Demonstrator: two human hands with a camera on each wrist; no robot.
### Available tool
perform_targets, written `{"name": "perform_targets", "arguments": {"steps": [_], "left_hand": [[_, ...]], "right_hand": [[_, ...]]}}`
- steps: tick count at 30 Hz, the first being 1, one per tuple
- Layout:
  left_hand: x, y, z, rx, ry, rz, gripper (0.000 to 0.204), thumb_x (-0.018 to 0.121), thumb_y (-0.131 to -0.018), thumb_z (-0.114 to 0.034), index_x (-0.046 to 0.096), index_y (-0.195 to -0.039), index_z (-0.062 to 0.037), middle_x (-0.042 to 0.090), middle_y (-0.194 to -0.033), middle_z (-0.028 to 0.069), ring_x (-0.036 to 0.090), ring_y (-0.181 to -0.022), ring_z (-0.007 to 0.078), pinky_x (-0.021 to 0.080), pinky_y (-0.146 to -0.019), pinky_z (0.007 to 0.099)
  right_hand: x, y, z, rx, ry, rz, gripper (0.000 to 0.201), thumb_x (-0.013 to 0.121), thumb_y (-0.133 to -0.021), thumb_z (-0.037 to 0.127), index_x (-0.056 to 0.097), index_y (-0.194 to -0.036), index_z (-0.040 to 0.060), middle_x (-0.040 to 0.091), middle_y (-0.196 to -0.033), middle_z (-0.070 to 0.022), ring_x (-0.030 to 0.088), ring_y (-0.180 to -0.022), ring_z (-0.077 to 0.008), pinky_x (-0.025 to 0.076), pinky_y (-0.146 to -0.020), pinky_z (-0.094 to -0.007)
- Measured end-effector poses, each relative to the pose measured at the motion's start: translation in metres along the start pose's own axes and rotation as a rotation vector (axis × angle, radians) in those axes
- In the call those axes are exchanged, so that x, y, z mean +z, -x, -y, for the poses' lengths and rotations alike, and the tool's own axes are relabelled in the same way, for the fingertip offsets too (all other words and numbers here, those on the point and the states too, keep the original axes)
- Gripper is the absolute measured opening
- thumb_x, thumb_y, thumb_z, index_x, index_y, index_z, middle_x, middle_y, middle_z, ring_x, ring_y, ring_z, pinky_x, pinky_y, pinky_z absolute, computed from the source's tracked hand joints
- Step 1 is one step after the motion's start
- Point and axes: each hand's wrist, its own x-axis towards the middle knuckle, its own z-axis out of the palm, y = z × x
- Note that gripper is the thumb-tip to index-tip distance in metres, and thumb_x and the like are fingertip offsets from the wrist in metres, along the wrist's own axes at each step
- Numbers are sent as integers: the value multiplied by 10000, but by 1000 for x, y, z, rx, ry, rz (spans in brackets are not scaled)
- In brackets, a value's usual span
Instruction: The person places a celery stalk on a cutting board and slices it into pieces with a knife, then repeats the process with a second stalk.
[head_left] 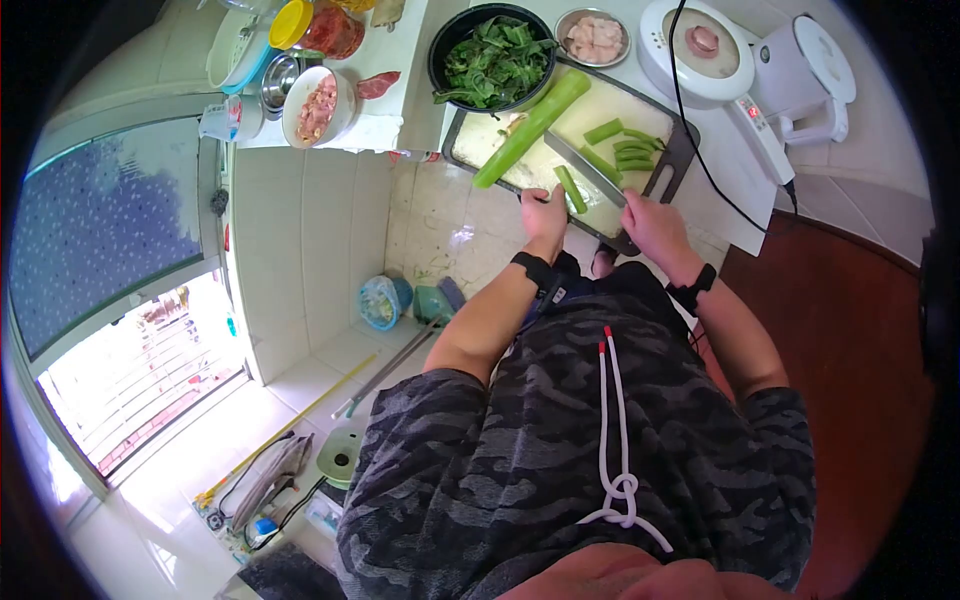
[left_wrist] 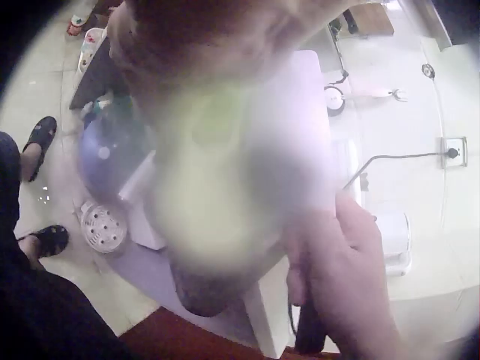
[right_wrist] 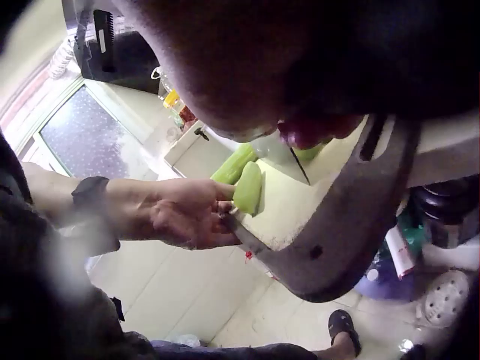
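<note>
My right hand grips a kitchen knife, its broad blade angled over the cutting board. In the left wrist view that hand's fingers wrap the dark handle. At the board's near edge is my left hand, fingertips right beside a cut green stalk piece. The right wrist view shows its palm and loosely extended fingers by the piece. A long peeled green stalk lies left of the blade. Several cut lengths lie to its right.
Behind the board stand a dark pot of leafy greens and a bowl of pale meat. A white cooker and kettle are at the right. A black cord hangs near the board. Left, a bowl holds chopped meat.
</note>
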Motion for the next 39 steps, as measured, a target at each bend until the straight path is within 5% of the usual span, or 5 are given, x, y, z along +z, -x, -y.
{"name": "perform_targets", "arguments": {"steps": [8,15,17,22,39], "left_hand": [[8,4,-2,-119,208,3,345,716,-810,-190,479,-1015,-47,574,-831,131,545,-687,177,453,-595,343],[8,-18,29,8,142,141,365,690,-833,-205,452,-1079,-78,535,-699,97,492,-476,188,390,-400,351],[-6,-6,33,734,-550,-275,357,727,-816,-283,549,-1002,-36,603,-835,171,564,-659,314,485,-657,433],[11,-2,-29,144,-155,330,255,633,-892,-244,561,-842,-4,627,-673,144,659,-628,265,500,-607,400],[38,-10,-7,215,-213,162,251,552,-900,-242,617,-1020,-31,678,-901,236,652,-873,412,500,-772,454]], "right_hand": [[7,-4,4,-27,29,-52,221,563,-869,203,588,-1051,78,662,-735,-119,648,-645,-349,502,-567,-482],[3,-8,1,-72,17,-117,189,566,-869,188,591,-1024,82,652,-754,-124,643,-655,-352,498,-583,-489],[3,-9,3,-98,49,-80,154,548,-876,156,565,-998,63,652,-795,-147,641,-649,-359,502,-552,-470],[11,-9,14,-49,122,48,184,517,-905,158,526,-1061,60,649,-799,-166,647,-636,-361,502,-536,-479],[-16,39,21,-75,112,62,412,619,-810,141,503,-1194,45,618,-774,-141,651,-640,-327,499,-539,-449]]}}
